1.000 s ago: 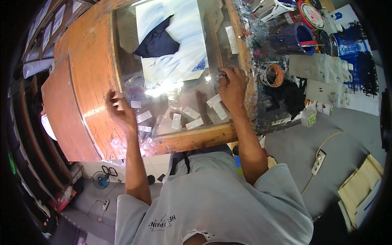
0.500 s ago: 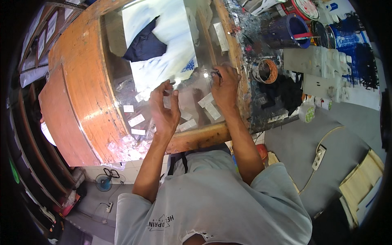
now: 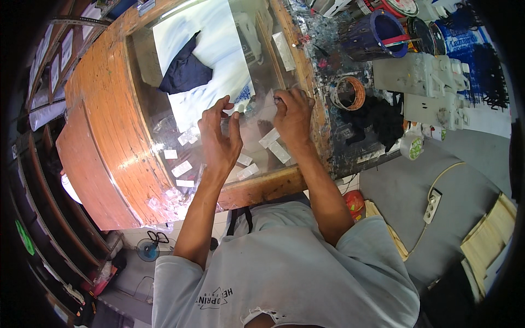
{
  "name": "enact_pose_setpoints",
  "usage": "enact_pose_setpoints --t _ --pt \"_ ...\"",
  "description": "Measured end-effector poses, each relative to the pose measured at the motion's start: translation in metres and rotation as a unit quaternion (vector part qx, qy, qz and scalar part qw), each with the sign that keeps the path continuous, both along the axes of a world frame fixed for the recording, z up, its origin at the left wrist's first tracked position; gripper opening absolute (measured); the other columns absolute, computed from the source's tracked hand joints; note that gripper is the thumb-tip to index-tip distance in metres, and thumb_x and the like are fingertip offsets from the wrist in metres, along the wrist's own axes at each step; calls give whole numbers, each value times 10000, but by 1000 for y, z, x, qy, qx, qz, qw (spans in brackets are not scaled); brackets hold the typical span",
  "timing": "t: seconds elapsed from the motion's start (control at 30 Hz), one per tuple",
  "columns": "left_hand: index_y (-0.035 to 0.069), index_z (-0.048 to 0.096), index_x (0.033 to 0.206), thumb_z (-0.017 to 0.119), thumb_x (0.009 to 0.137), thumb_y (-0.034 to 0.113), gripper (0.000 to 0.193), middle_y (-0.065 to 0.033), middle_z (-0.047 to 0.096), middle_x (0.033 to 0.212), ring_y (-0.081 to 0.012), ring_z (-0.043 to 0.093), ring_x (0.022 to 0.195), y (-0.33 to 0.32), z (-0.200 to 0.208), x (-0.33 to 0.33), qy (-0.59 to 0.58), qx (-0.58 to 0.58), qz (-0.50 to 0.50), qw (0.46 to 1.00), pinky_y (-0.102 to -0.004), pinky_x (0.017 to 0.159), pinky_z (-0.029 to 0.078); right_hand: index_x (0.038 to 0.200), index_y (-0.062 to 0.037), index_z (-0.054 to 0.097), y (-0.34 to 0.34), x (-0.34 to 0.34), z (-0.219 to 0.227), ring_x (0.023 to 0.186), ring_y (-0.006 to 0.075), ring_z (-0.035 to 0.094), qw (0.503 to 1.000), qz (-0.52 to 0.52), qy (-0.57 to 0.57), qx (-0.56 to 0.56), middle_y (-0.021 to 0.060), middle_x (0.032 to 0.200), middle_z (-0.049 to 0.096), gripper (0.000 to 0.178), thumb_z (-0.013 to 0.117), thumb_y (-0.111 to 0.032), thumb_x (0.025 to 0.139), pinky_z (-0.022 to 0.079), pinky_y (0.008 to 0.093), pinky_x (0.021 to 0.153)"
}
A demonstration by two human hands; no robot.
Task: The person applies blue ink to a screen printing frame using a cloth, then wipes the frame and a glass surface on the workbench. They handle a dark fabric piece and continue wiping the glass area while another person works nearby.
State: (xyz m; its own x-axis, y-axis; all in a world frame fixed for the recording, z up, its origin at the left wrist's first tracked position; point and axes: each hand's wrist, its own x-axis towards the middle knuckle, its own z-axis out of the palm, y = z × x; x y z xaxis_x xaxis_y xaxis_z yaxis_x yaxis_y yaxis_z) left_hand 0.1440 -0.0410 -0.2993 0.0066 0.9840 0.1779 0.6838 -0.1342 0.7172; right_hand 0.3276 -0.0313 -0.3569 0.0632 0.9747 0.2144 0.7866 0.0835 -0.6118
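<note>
My left hand (image 3: 220, 134) hovers over the glass-topped table (image 3: 257, 123), its fingers curled toward the thumb. Anything at its fingertips is too small or too clear to make out. To its right, my right hand (image 3: 294, 116) has its fingers bent in a pinch near the table's right wooden edge, on something I cannot make out. Just beyond my left hand lies a white sheet (image 3: 221, 38) with a blue printed patch at its near corner. A folded dark navy cloth (image 3: 188, 71) rests on that sheet. Small white labels (image 3: 248, 171) are scattered around my wrists.
Crumpled clear plastic (image 3: 172, 205) lies at the table's near left corner. On the right, a paint-stained surface holds a tape roll (image 3: 356, 94), black cloth (image 3: 377, 123), a dark blue bucket (image 3: 377, 35) and white plastic jugs (image 3: 407, 74). A power strip (image 3: 432, 206) sits lower right.
The view has shifted slightly, so the table and sheet appear farther left. Both hands stay over the glass, and the left fingertips have changed position slightly.
</note>
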Motion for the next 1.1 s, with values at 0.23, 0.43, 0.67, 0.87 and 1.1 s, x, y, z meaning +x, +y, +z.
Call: enact_pose_setpoints --t 0.23,0.43,0.67,0.87,1.1 --pt "36 583 1316 670 891 18 434 -98 666 1061 -233 593 885 1 -4 -2 2 -8 -1 1000 -392 887 411 1082 -60 666 1 4 7 989 339 567 1000 -3 15 -15 119 975 589 292 618 45 814 372 463 865" --pt "47 575 1327 662 889 15 448 -90 668 1076 -232 593 896 3 -1 0 -3 -9 -12 1000 -390 893 409 1067 -61 664 0 4 10 959 347 559 1000 13 1 -4 121 943 568 286 610 50 808 374 469 842" --pt "61 577 1322 662 881 7 453 -68 684 1055 -233 596 905 15 6 3 -8 -14 -40 999 -388 894 407 1063 -56 661 -1 7 13 955 357 557 1000 25 6 -12 128 942 563 306 619 76 790 382 476 839" --pt "74 576 1325 687 855 -17 491 -77 706 1077 -241 612 920 24 -4 18 -8 -21 -80 997 -376 898 418 1091 -46 659 4 14 18 979 368 562 999 30 22 -29 143 970 570 335 617 90 788 420 478 844" --pt "89 560 1335 659 849 -39 512 -63 711 1056 -247 627 960 36 -14 40 12 -37 -112 993 -387 887 413 1103 -48 651 5 20 16 990 370 563 996 79 -25 -28 145 1007 569 370 612 91 762 436 477 855"
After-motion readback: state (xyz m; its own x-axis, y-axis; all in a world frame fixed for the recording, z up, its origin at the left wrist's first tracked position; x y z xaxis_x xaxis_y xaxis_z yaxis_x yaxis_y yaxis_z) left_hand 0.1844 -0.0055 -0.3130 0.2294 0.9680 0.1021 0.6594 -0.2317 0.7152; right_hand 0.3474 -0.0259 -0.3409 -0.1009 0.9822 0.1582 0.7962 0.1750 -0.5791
